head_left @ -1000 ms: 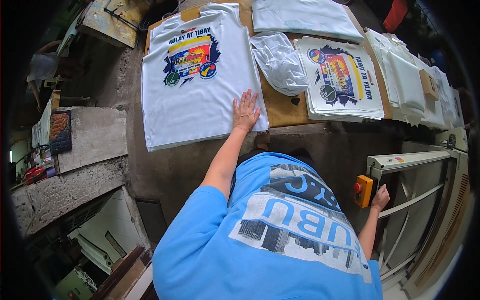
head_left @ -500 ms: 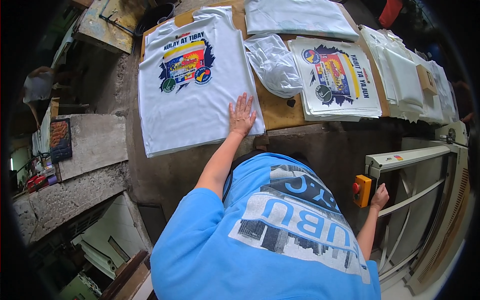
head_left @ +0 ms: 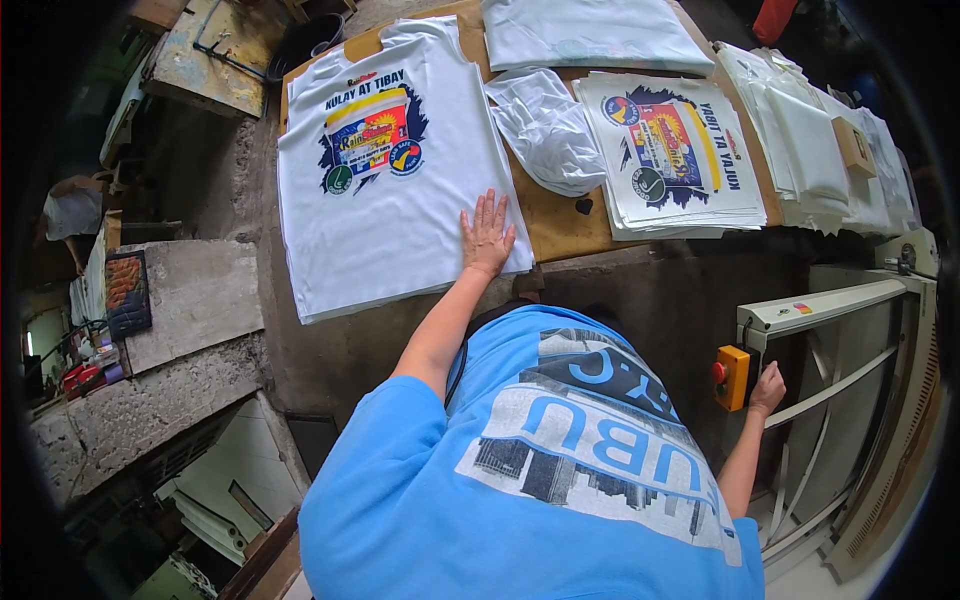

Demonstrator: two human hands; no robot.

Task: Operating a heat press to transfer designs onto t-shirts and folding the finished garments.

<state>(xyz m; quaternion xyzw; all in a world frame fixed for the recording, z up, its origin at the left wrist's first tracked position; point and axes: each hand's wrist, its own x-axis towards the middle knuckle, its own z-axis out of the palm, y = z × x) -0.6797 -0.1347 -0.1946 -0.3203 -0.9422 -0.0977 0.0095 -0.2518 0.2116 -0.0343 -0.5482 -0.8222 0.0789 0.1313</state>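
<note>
Workshop table (head_left: 560,225) holds a printed white T-shirt (head_left: 390,170) lying lengthwise away from the body; left hand (head_left: 487,234) rests flat, fingers spread, on its near right corner, while right hand (head_left: 768,388) grips an orange button box (head_left: 731,378).

- The person wears a bright blue short-sleeved T-shirt (head_left: 420,510).
- A large print (head_left: 590,450) crosses its front: pale blue block letters over a grey-and-white skyline, with darker lettering above.
- Both forearms are bare below the sleeves; the left hand (head_left: 487,235) and right hand (head_left: 767,388) wear no gloves.
</note>
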